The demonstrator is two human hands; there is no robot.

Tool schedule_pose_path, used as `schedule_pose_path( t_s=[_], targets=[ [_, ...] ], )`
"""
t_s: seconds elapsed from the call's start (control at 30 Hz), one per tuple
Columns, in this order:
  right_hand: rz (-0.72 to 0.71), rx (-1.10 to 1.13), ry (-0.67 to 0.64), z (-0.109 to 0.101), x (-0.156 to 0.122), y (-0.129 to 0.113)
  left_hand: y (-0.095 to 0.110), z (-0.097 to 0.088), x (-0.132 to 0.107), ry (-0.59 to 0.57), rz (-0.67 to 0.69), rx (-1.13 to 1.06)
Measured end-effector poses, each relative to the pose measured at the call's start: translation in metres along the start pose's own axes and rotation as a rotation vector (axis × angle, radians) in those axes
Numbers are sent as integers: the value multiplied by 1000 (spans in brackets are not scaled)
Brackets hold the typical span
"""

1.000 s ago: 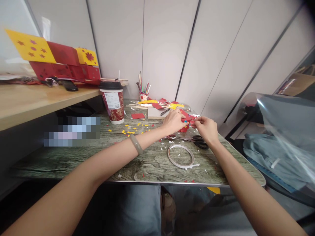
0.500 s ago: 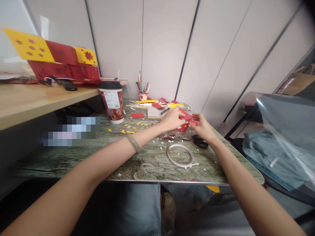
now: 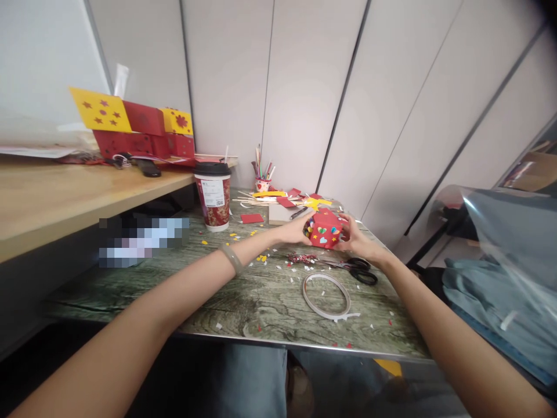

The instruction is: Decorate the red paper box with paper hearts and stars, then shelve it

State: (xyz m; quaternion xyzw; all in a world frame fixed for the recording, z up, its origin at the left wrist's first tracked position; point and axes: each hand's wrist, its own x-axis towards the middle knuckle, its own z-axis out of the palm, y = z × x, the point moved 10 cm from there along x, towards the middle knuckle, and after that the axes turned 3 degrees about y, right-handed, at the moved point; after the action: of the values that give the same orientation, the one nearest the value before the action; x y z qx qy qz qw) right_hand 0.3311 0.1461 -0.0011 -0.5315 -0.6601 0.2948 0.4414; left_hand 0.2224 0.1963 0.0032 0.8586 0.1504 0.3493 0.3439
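Observation:
A small red paper box (image 3: 322, 231) with heart and star stickers is between my two hands, over the right part of the table. My left hand (image 3: 297, 230) grips its left side, fingers partly hidden behind it. On the opposite side my right hand (image 3: 357, 239) curls its fingers round the box. Black-handled scissors (image 3: 360, 270) lie on the table just below my right hand. Nearer me rests a roll of white double-sided tape (image 3: 306, 295) with a loose end. Red shiny scraps (image 3: 300, 259) are scattered below the box.
A lidded paper cup (image 3: 213, 200) stands at the left, beside a raised wooden shelf (image 3: 87, 200) bearing red and yellow paper boxes (image 3: 143, 119). At the back are a pen pot (image 3: 262, 184), thin sticks and coloured paper. A red card (image 3: 252, 218) and paper bits dot the table (image 3: 243, 302).
The box has turned so its stickered side shows more fully. My right hand has moved from a small red piece at its edge to round the box's side. The camera view has shifted.

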Motion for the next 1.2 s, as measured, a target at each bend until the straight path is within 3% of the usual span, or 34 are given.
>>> schedule_pose_path(
  t_s=[0.1,0.3,0.47,0.57,0.63,0.73,0.87,1.03,1.2],
  targets=[
    [8,37,51,-4,0,-2,1,-9,-3,27,-19,-95],
    [-22,221,128,-11,-13,-19,2,-20,-18,32,-245,-326],
    [-42,248,119,6,-19,-32,13,-25,-26,97,-248,-480],
    [-81,204,201,8,-19,-39,14,-27,-30,167,-262,-620],
    [-152,120,295,3,-20,-47,16,-28,-33,220,-268,-695],
    [-351,-185,500,-6,-31,-71,28,-22,-37,255,-236,-792],
    [-554,-567,684,2,-52,-102,46,-8,-37,273,-181,-869],
    [-548,-640,643,15,-58,-110,43,-9,-36,382,-169,-821],
    [-593,-525,535,7,-50,-100,26,-25,-38,343,-243,-847]
  ],
)
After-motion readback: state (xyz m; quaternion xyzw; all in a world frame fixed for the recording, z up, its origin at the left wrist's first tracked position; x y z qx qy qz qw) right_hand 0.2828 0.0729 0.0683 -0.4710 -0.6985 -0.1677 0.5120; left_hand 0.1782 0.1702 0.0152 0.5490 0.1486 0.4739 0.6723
